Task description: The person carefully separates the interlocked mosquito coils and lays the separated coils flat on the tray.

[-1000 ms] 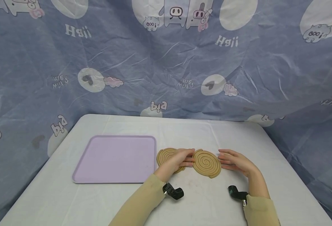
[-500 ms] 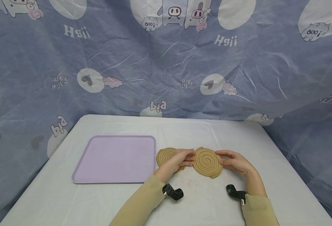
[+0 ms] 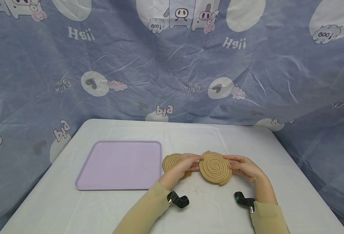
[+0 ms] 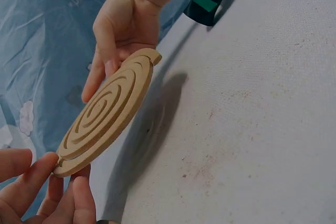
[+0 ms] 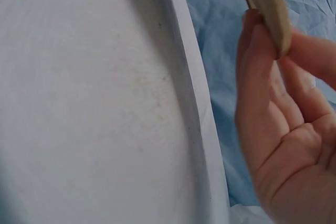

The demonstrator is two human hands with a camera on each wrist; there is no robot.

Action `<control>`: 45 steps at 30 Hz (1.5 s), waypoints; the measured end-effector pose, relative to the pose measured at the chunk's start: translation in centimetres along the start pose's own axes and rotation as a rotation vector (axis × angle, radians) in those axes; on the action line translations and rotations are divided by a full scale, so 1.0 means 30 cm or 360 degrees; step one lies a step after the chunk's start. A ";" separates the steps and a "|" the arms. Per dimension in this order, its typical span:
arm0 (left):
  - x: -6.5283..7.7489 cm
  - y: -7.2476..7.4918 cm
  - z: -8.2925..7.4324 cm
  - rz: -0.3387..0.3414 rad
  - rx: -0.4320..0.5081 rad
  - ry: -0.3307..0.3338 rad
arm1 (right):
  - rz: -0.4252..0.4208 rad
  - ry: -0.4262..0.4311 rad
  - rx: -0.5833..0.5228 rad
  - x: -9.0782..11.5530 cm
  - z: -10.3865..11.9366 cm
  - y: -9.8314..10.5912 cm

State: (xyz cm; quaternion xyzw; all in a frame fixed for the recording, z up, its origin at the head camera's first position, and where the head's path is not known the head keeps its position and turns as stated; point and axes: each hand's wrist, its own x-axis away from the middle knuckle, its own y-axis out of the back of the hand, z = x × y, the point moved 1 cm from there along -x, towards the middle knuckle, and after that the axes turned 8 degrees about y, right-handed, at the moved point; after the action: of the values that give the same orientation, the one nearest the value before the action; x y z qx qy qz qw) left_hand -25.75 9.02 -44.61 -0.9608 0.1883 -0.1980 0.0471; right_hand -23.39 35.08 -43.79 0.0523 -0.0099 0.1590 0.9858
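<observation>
A round tan spiral disc, like a coaster (image 3: 215, 167), is held between both hands, lifted a little off the table. Its grooved face is turned up, and a shadow lies beneath it in the left wrist view. My left hand (image 3: 187, 163) pinches its left edge between thumb and fingers. On the opposite edge, my right hand (image 3: 244, 167) pinches the disc, with only part of the rim (image 5: 272, 17) in the right wrist view. A second tan spiral coaster (image 3: 170, 161) lies flat on the table, partly hidden under my left hand and wrist.
To the left, a flat lilac tray (image 3: 122, 165) lies on the white-covered table (image 3: 125, 211). The second coaster sits close by the tray's right edge. A blue patterned cloth (image 3: 160, 65) hangs behind the table.
My right hand has come left from beside the coaster and taken its right edge. The left fingers now pinch the other edge, and the coaster has risen slightly from the table.
</observation>
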 end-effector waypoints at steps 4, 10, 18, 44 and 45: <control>0.017 0.028 -0.022 -0.0039 0.0006 -0.0055 | 0.0025 0.0055 -0.0040 -0.009 0.031 -0.024; 0.064 0.089 -0.070 -0.0040 0.0017 -0.0116 | 0.0060 0.0160 0.0010 -0.024 0.091 -0.083; 0.139 0.158 -0.121 -0.0005 -0.0064 -0.0304 | 0.0098 0.0239 0.0092 -0.049 0.167 -0.154; 0.266 0.318 -0.160 -0.0442 -0.0090 -0.0675 | 0.0100 0.0315 -0.0027 -0.116 0.269 -0.431; 0.261 0.319 -0.156 -0.0455 -0.0139 -0.0690 | 0.0101 0.0306 -0.0033 -0.119 0.263 -0.440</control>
State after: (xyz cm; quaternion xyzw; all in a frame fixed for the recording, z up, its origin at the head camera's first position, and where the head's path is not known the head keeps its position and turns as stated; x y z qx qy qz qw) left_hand -24.25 -2.87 -39.07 -0.9987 0.0444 0.0163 0.0164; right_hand -22.65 20.67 -37.40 0.0264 0.0814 0.1942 0.9772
